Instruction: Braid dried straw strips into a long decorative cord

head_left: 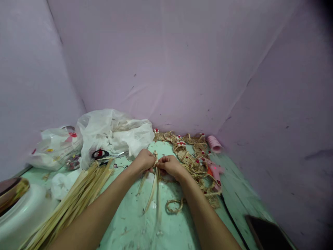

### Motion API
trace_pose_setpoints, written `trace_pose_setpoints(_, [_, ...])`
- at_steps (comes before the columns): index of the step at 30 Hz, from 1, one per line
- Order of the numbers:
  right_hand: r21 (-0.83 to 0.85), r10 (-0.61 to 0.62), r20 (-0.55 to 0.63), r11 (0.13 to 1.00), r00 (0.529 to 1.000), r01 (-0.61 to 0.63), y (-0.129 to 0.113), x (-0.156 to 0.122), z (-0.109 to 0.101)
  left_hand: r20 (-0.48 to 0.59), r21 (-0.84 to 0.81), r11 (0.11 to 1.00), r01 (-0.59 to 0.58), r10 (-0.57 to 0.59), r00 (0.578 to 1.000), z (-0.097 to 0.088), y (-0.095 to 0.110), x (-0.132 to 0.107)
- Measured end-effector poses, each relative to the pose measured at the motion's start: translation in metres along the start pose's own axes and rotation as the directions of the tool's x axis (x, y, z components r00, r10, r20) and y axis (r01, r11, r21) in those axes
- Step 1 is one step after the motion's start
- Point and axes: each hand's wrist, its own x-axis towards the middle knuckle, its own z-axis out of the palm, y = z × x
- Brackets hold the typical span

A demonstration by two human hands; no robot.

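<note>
Pale dried straw strips (153,180) hang at frame centre, clamped in the fingers of my left hand (144,160) and right hand (170,165) above the mint-green worktop (135,222).

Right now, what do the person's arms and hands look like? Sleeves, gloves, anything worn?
The left hand and right hand are bare: no gloves. The left forearm and right forearm are bare to the frame's edge, no sleeve in view. No watch or bracelet shows. Fingers too small to check for rings.
</note>
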Motion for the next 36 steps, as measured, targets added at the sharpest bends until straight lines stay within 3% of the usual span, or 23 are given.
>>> trace_pose_setpoints(5, [-0.016, 0.026, 0.04, 1.0, 0.999, -0.026, -0.003, -0.002, -0.004, 0.009, 0.107, 0.994, -0.038, 0.037, 0.999, -0.006, 0.0, 0.004])
trace_pose_setpoints(10, [-0.016, -0.026, 0.079, 0.999, 0.996, 0.028, -0.001, -0.001, -0.006, -0.002, 0.136, 0.991, 0.005, -0.004, 1.0, -0.008, 0.008, 0.003])
trace_pose_setpoints(18, [-0.066, -0.039, 0.08, 0.997, 0.996, 0.044, 0.0, 0.001, -0.009, -0.01, -0.071, 0.993, 0.092, -0.093, 0.996, -0.007, 0.011, 0.003])
trace_pose_setpoints(21, [-0.085, -0.042, 0.084, 0.995, 0.996, 0.049, -0.001, 0.001, -0.01, 0.034, -0.088, 0.994, 0.062, -0.059, 0.998, -0.007, 0.007, 0.004])
trace_pose_setpoints(36, [-0.141, 0.016, -0.045, 0.99, 0.999, -0.022, -0.008, -0.003, -0.008, 0.042, -0.07, 0.993, -0.097, 0.1, 0.994, -0.008, -0.002, 0.009])
